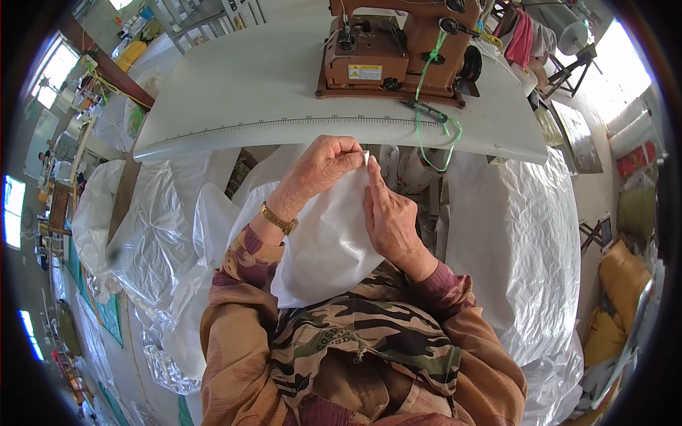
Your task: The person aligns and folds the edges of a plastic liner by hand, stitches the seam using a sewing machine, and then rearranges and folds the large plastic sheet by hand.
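Note:
A sheet of white, slightly glossy woven plastic fabric hangs from my fingers and drapes down over my lap. My left hand pinches its upper corner between thumb and fingers. On the other side of that corner, my right hand presses the fabric edge, its index finger pointing up along a small fold. Both hands are just in front of the table's near edge. Beyond them stands a brown sewing machine on the white table.
A printed ruler scale runs along the table's front. Small black thread snips lie by the machine, and a green cord hangs over the edge. Crinkled white plastic sheeting lies at right, with more plastic sheeting at left.

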`<state>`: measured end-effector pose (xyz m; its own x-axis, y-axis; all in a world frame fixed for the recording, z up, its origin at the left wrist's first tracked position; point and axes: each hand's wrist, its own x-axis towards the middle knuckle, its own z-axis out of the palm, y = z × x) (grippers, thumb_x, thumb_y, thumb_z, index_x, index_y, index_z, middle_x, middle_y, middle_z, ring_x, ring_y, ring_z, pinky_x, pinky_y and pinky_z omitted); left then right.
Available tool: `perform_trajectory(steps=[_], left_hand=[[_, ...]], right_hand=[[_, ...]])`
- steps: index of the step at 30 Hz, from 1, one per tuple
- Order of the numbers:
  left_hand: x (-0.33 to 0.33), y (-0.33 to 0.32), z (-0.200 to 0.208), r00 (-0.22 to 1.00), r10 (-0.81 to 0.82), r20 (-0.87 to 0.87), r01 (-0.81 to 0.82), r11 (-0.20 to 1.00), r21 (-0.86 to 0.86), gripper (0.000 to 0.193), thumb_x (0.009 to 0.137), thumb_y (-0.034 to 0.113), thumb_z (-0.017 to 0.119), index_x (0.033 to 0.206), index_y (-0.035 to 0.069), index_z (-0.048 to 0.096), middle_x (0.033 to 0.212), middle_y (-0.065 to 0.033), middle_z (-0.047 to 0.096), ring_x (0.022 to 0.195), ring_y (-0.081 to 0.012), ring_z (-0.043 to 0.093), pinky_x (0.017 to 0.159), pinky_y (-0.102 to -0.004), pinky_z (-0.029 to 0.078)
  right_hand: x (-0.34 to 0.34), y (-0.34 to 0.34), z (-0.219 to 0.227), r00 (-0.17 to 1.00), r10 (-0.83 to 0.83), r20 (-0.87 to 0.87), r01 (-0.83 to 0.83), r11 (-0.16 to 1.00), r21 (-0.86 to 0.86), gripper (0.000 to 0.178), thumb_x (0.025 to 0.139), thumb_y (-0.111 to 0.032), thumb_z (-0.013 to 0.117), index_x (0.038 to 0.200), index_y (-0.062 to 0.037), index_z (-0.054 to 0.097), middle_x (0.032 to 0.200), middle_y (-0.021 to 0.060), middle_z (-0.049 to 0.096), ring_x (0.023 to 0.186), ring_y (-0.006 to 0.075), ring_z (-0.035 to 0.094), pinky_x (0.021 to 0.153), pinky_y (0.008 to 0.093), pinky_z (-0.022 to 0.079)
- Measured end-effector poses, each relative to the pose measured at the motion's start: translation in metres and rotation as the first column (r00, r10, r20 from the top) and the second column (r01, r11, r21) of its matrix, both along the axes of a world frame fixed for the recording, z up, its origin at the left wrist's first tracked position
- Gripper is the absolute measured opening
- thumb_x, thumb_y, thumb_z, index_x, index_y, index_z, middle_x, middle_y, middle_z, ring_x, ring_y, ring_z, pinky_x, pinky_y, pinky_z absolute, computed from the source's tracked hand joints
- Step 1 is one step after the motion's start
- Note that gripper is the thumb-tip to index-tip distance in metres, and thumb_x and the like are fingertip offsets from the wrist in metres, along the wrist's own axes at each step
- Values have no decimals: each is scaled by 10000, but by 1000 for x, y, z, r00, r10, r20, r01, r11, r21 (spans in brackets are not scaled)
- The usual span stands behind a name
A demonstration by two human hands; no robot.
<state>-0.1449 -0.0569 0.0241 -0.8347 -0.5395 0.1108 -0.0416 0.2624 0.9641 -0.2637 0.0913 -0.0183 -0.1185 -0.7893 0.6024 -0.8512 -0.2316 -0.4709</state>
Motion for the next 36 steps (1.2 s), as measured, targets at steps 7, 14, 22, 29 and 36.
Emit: perform_trajectory(steps=[7,14,22,29,36], left_hand=[[1,3,21,996,59,-73,-65,995,-79,308,949,239,614,796,-28,614,653,40,487,666,-41,425,567,-248,385],[22,-12,129,991,114,-63,-130,837,-532,205,976,175,579,867,3,609,641,33,509,636,-40,441,565,-245,385],[-19,-84,121,988,117,-103,-155,806,-571,207,955,197,617,864,11,604,658,52,447,653,-39,377,576,-224,360],[-39,-131,83,992,94,-78,-121,864,-490,198,946,154,609,843,-15,602,664,33,472,652,-51,400,587,-226,376],[-51,-155,63,996,84,-27,-87,900,-428,196,943,158,612,846,-10,642,690,5,591,673,-46,482,631,-237,441]], right_hand=[[5,-13,20,977,-5,-213,24,996,88,762,806,-18,589,1464,94,222,789,89,572,659,221,622,555,330,509],[-23,-15,96,957,267,-115,-279,955,-104,521,881,-102,596,1372,14,466,708,109,598,565,246,599,559,370,499],[-73,-148,72,988,130,-81,-152,782,-605,292,836,-33,675,1114,-4,590,945,95,674,857,242,665,840,367,510],[-80,-206,31,970,16,-244,-168,771,-614,476,772,-57,713,1212,-70,530,1010,39,605,946,209,608,993,476,430],[-86,-221,17,958,-57,-282,-133,781,-610,485,777,-90,672,1228,-194,528,967,33,602,932,214,603,1038,497,378]])
